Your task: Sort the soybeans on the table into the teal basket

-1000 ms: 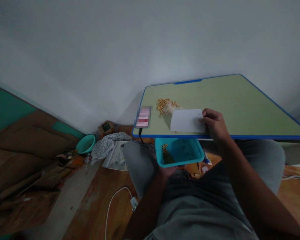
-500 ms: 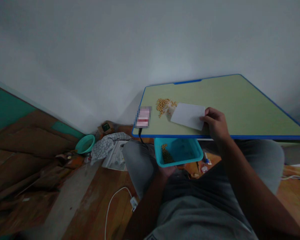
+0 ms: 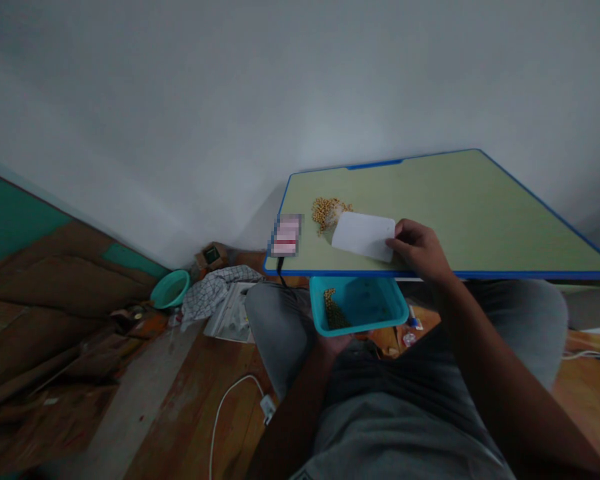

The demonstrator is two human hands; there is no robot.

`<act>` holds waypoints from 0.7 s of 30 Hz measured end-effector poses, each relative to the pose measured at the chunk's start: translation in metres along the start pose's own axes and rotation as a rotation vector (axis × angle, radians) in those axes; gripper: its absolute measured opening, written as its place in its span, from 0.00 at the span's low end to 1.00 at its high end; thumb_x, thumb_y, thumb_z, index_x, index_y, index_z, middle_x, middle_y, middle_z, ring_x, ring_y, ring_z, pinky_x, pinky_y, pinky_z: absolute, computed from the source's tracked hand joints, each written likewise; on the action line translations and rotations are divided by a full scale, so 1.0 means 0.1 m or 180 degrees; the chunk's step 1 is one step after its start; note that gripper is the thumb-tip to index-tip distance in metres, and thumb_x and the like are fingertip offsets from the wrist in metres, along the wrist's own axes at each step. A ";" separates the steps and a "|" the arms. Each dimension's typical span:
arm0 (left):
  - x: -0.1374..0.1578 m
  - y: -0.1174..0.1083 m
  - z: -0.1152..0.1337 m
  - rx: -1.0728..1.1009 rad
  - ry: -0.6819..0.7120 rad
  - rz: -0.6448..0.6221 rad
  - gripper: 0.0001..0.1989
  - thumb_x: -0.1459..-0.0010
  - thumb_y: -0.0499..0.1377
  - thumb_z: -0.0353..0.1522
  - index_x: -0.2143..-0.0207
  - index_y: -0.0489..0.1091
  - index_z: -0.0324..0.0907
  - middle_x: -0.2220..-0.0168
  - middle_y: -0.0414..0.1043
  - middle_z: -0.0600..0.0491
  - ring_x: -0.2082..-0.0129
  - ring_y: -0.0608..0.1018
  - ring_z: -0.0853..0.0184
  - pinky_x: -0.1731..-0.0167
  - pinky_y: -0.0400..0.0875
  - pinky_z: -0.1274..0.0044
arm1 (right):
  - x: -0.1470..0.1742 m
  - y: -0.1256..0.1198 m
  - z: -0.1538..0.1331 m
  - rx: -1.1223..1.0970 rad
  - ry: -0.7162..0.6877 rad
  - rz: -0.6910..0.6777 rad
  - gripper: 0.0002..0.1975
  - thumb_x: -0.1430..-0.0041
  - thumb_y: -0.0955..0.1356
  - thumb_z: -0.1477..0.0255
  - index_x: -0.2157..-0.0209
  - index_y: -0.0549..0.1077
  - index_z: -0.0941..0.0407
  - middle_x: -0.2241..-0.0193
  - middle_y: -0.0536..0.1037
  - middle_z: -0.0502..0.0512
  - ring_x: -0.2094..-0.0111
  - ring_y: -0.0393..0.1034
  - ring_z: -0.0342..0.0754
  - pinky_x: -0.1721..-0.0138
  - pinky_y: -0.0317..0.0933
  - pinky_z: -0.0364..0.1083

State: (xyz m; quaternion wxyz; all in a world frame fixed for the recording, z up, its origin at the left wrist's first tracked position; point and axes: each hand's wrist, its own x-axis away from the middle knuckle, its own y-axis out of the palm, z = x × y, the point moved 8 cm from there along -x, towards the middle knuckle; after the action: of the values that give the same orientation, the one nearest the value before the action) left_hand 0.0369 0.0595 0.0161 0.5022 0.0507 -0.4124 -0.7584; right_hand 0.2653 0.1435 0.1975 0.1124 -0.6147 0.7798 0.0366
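Note:
My right hand [image 3: 420, 247] pinches the right end of a flat white card [image 3: 364, 236], held tilted low over the table. The card's left edge is beside a pile of yellow beans [image 3: 325, 210] and a whitish heap of small grains [image 3: 337, 213], partly hidden by the card. My left hand [image 3: 336, 343] holds a turquoise plastic basin [image 3: 375, 303] from below, at the table's front edge; most of its fingers are hidden under it. Inside the basin, beans and darker green grains [image 3: 334, 312] lie on the left side.
The pale green table [image 3: 480, 220] has a blue rim. A blurred pinkish object [image 3: 287, 235] with a black cable lies at its left end. On the floor are a green bowl [image 3: 171, 289], a checked cloth [image 3: 215, 293] and a white cord [image 3: 225, 393]. A wall stands behind the table.
My right hand has moved the white card left and slightly toward me, nearer the front edge. The basin in my left hand has barely moved.

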 end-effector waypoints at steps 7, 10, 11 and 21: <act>-0.03 -0.02 -0.04 0.0167 -0.0026 0.0017 0.39 0.30 0.43 0.57 0.41 0.84 0.46 0.33 0.81 0.41 0.32 0.76 0.28 0.50 0.78 0.41 | -0.01 -0.18 0.09 0.0219 -0.0045 0.0723 0.12 0.52 0.75 0.65 0.73 0.68 0.50 0.80 0.71 0.47 0.78 0.64 0.46 0.76 0.57 0.45; -0.03 -0.01 -0.03 0.0217 -0.0047 -0.0005 0.37 0.30 0.46 0.56 0.42 0.84 0.47 0.34 0.82 0.43 0.33 0.76 0.28 0.49 0.78 0.41 | 0.00 -0.19 0.09 0.0201 -0.0068 0.0813 0.12 0.50 0.75 0.65 0.72 0.67 0.49 0.80 0.71 0.46 0.79 0.64 0.46 0.77 0.58 0.45; -0.02 0.00 -0.03 0.0233 -0.0045 -0.0018 0.37 0.30 0.46 0.57 0.41 0.84 0.47 0.34 0.82 0.42 0.33 0.77 0.28 0.49 0.78 0.41 | 0.00 -0.20 0.09 0.0186 -0.0065 0.0830 0.13 0.50 0.75 0.65 0.72 0.67 0.49 0.81 0.71 0.46 0.80 0.64 0.46 0.77 0.58 0.45; -0.03 -0.02 -0.06 0.0317 -0.0072 -0.0124 0.41 0.29 0.42 0.57 0.39 0.82 0.43 0.29 0.77 0.38 0.34 0.78 0.30 0.50 0.78 0.44 | 0.00 -0.12 0.04 0.0017 -0.0113 0.0538 0.16 0.51 0.78 0.62 0.70 0.68 0.50 0.79 0.73 0.46 0.79 0.66 0.45 0.77 0.57 0.44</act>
State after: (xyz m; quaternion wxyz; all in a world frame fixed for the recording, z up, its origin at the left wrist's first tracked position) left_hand 0.0396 0.0587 0.0102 0.4795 0.0750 -0.4543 -0.7471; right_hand 0.2770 0.1416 0.1949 0.1243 -0.5456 0.8270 0.0547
